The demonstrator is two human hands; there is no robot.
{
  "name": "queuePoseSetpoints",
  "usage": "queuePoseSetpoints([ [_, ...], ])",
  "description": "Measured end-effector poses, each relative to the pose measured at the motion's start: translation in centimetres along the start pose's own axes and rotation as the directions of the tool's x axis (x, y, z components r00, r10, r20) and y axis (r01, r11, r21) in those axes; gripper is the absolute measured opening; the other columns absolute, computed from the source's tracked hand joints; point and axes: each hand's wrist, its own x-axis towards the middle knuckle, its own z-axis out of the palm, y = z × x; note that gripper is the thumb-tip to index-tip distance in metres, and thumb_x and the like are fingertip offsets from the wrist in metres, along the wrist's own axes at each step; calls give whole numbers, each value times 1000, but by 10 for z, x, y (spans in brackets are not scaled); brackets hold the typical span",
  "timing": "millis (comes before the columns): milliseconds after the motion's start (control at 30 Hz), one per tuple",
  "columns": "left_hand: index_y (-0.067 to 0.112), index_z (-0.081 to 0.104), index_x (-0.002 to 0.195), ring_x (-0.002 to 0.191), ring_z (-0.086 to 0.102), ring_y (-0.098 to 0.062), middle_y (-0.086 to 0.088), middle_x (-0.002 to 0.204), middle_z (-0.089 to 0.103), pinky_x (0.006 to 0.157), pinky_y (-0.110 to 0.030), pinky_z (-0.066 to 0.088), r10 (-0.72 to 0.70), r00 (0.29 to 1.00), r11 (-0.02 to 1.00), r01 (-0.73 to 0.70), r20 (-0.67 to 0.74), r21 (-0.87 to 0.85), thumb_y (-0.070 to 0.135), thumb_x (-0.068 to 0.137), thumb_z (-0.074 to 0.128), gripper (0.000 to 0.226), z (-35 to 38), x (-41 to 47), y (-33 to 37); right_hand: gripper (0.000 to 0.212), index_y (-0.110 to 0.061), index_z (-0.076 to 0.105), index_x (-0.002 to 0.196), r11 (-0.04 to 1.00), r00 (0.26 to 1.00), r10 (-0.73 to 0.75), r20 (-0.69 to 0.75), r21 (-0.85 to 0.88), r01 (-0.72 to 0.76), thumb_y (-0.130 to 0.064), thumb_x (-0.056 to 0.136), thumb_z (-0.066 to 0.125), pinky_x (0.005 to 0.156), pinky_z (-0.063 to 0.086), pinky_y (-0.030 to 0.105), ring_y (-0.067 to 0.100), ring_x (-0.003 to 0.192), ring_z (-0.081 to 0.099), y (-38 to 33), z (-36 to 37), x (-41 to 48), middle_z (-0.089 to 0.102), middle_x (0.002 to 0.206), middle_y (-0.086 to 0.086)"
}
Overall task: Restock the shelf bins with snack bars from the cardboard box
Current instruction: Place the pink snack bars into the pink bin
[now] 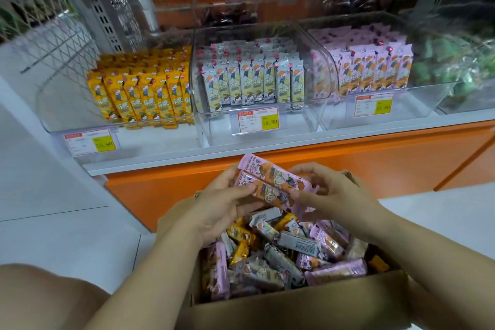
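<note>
A cardboard box (294, 311) sits directly in front of you, with loose snack bars (281, 257) piled inside. Above its far edge, your left hand (214, 211) and right hand (340, 195) hold two bars (270, 185) side by side between them. Behind the box, a shelf (166, 158) carries three bins in a row: left bin (67, 99), middle bin (302, 120), right bin (426, 99), each with bars standing upright inside.

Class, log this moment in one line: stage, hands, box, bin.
stage: gathering bars | left hand: holds two pink bars | right hand: pinches their other end | cardboard box: mixed bars | pink-bar bin: partly filled
</note>
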Motion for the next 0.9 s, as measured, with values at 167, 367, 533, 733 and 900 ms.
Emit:
queuePoseSetpoints([
  [167,13,51,127,93,66,-26,-17,107,66,62,-25,58,20,999,993,-17,25,-121,2,75,58,54,1,-1,6,35,-21,58,115,984,999,6,-49,178,3,-7,84,65,66,59,36,26,72,68,0,8,4,68,89,15],
  [367,14,52,126,90,68,-25,-15,102,69,64,-27,58,10,999,989,-15,-35,-144,2,75,57,53,-14,-2,3,29,-26,61,107,948,981,62,-185,319,1,-11,83,67,80,56,51,26,83,69,19,39,17,69,98,9],
  [533,18,56,122,100,67,-27,-13,111,68,72,-35,59,-39,998,999,40,-41,14,11,77,61,45,-38,-8,10,29,-34,61,107,997,995,-30,-96,69,37,-16,85,67,78,59,38,20,82,70,16,39,28,67,98,15],
  [733,18,59,113,90,70,-13,0,98,72,68,-25,57,19,992,955,18,-123,295,8,75,64,39,-60,-23,43,43,-35,51,122,997,997,-81,-17,4,81,-18,85,66,73,56,17,3,82,68,0,54,47,66,105,3],
  [900,22,60,108,86,67,-15,-8,108,65,63,-24,58,150,954,839,17,-260,544,2,85,64,30,-96,-48,70,68,-25,36,140,995,998,46,46,-93,-42,-24,81,71,83,56,30,7,97,63,21,82,63,59,122,-6],
])
